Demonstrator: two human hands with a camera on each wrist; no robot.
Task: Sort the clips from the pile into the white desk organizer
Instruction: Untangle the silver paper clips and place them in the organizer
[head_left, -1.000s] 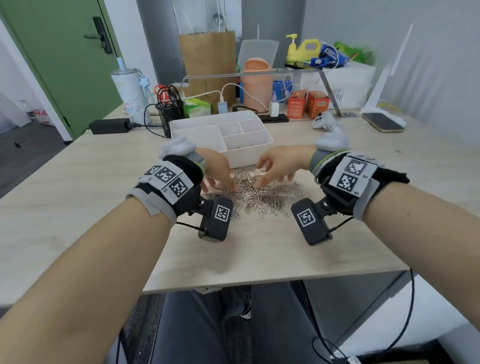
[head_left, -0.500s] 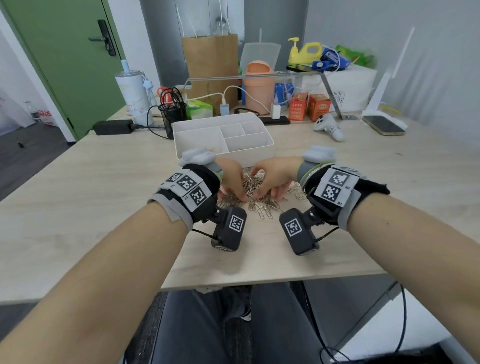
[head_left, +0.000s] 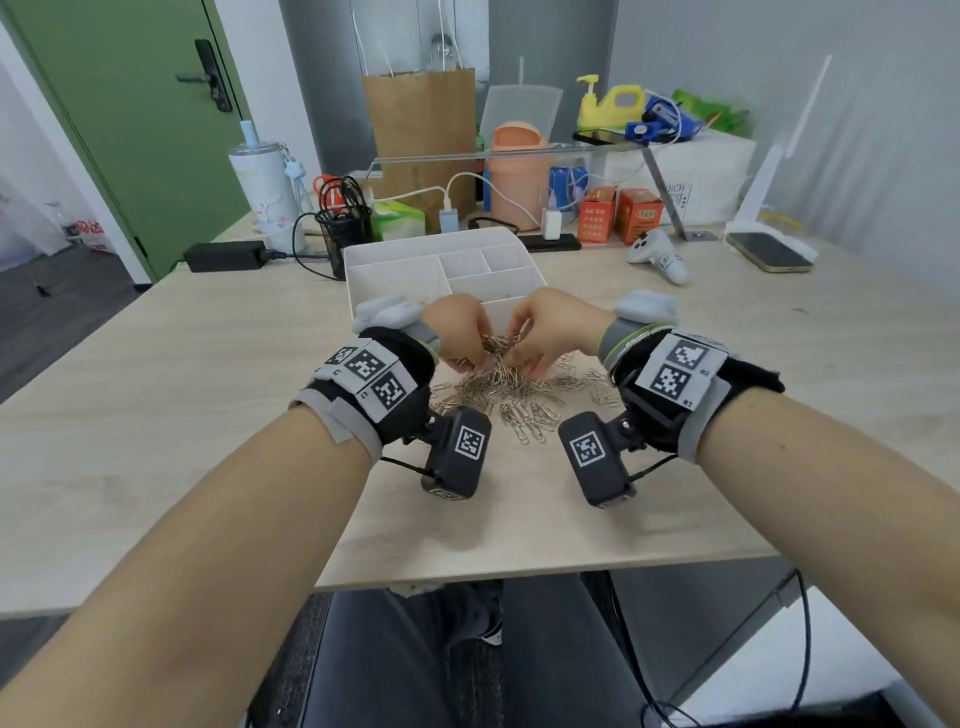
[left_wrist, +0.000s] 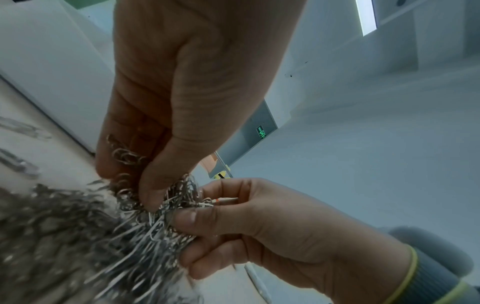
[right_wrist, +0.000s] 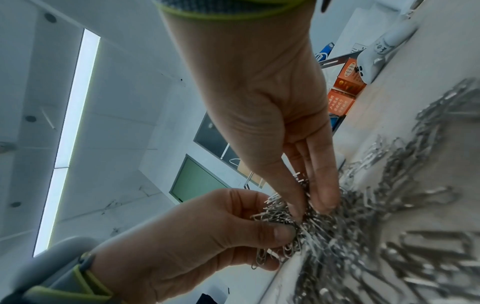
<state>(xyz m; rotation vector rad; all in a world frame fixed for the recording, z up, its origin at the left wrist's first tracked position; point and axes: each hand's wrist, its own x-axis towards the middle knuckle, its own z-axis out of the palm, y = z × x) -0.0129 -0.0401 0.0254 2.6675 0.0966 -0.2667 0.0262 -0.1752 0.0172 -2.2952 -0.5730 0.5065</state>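
Fingers (left_wrist: 150, 191) of both hands now pinch one shared clump of clips (head_left: 501, 353), lifted just off the pile (head_left: 519, 395) — a second ago they were spread, raking. White desk organizer (head_left: 395, 275) sits just beyond on the table (head_left: 156, 389); drop-off likely next.

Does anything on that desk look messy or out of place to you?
Only the paper clips: they lie loose in a tangled heap on the table, just in front of the white organizer, with strays scattered around the edges. Both hands are gathering a bunch of them. Nothing looks damaged.
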